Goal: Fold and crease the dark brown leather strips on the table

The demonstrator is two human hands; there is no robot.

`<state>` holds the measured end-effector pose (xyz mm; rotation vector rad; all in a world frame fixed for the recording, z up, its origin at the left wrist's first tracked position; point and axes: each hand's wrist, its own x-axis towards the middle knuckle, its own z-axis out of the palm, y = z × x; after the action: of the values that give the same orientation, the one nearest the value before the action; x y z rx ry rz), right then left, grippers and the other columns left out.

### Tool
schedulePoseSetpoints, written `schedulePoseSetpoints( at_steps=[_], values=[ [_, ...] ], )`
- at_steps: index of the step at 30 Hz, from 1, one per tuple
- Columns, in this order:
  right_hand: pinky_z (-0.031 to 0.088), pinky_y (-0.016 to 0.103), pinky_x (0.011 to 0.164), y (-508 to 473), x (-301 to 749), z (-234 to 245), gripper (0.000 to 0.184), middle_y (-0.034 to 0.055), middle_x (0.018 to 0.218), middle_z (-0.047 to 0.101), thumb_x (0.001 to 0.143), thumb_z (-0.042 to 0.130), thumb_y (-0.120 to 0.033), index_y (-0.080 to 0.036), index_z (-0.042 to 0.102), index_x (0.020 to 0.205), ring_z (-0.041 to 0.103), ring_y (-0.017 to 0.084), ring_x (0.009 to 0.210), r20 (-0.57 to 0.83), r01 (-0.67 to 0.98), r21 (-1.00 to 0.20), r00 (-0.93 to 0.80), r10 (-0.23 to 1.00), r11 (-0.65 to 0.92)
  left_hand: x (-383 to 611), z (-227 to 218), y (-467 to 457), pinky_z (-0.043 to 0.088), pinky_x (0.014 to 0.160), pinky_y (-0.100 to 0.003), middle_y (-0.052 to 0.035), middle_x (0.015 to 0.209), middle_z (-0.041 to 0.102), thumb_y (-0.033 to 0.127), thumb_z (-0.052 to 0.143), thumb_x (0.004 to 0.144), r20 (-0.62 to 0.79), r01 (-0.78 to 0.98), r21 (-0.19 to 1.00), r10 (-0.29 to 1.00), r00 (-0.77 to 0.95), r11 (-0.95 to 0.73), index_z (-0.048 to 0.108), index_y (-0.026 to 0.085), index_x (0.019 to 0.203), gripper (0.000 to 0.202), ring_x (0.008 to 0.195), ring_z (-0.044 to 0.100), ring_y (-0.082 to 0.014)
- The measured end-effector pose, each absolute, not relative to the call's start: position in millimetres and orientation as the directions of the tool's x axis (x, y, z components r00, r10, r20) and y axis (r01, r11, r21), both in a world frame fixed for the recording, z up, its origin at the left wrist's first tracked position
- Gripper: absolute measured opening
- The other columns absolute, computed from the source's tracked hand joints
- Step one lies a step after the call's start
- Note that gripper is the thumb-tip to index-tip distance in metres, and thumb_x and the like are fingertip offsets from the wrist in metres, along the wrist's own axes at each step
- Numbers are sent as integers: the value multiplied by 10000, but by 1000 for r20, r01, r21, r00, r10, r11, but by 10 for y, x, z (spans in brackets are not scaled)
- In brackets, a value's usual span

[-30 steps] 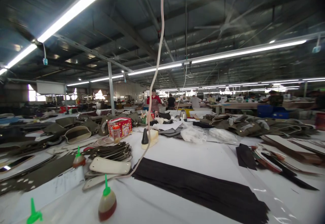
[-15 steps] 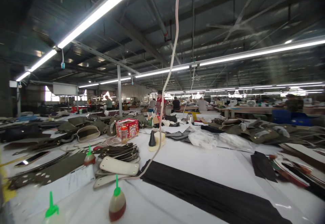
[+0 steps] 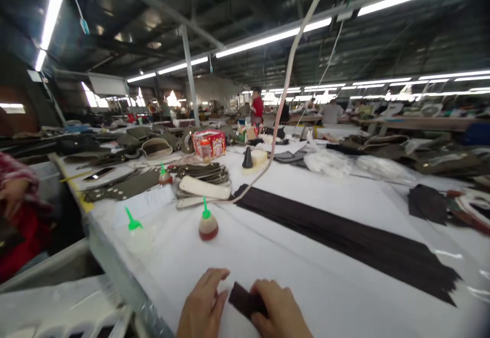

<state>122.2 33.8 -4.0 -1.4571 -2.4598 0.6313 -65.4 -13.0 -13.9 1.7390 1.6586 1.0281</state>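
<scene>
Both my hands rest at the bottom edge of the white table (image 3: 314, 215). My left hand (image 3: 202, 307) lies flat with fingers stretched out, its fingertips beside a small dark strip piece (image 3: 245, 301). My right hand (image 3: 281, 311) is curled over that dark piece and presses on it with closed fingers. A long row of dark strips (image 3: 344, 236) lies across the table beyond them. A glue bottle with a green nozzle (image 3: 207, 224) stands just ahead of my hands.
A second green-nozzle bottle (image 3: 135, 231) stands near the left table edge. Cream oval pieces (image 3: 204, 189), stacked dark parts, a red box (image 3: 210, 143) and a hanging cord (image 3: 285, 88) lie further back. A person's sleeve and hand (image 3: 15, 195) are at the left. Other workers stand far off.
The view has tilted down and swung left. My two hands and the small dark piece have come into view at the bottom; the person at the left has appeared.
</scene>
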Motion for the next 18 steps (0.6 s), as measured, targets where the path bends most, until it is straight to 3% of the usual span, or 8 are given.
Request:
schedulePoseSetpoints(
  at_steps=[2,4,8,12,18],
  values=[
    [374,412,835,321,1198,-161,223,-7,968,625,797,603,-95,-225,612,977,547,223,934,-47,775,-500,-470,881,386,-650,-191,-192,488,900,-376,-53,1107,600,165,406,940,341,682,614,913,226,-398,564,229,1131,256,990,563,-205],
    [339,393,811,321,1174,-211,243,-11,973,625,783,591,-75,-237,608,964,532,226,937,-28,754,-532,-469,883,385,-626,-219,-231,525,823,-382,-72,1064,626,138,360,941,392,710,411,814,429,-572,569,197,1130,289,937,573,-221],
    [307,378,795,335,1129,-179,204,4,980,616,825,568,-70,-225,601,953,507,228,938,4,728,-552,-486,874,407,-606,-264,-264,556,750,-419,-119,1092,633,124,366,912,399,778,144,755,520,-612,553,125,1168,318,903,584,-261],
    [296,377,785,340,1099,-147,216,10,975,607,827,567,-48,-221,597,953,495,231,926,29,721,-546,-493,870,427,-629,-314,-251,554,795,-426,-130,1150,619,94,383,896,411,810,48,751,517,-584,527,94,1211,346,966,582,-267],
    [301,383,803,357,1060,-162,229,20,986,602,835,532,-27,-213,600,952,486,231,931,27,708,-569,-492,870,418,-669,-318,-183,546,846,-436,-116,1212,604,102,391,911,383,818,23,761,524,-575,533,92,1202,324,1038,570,-268]
  ],
)
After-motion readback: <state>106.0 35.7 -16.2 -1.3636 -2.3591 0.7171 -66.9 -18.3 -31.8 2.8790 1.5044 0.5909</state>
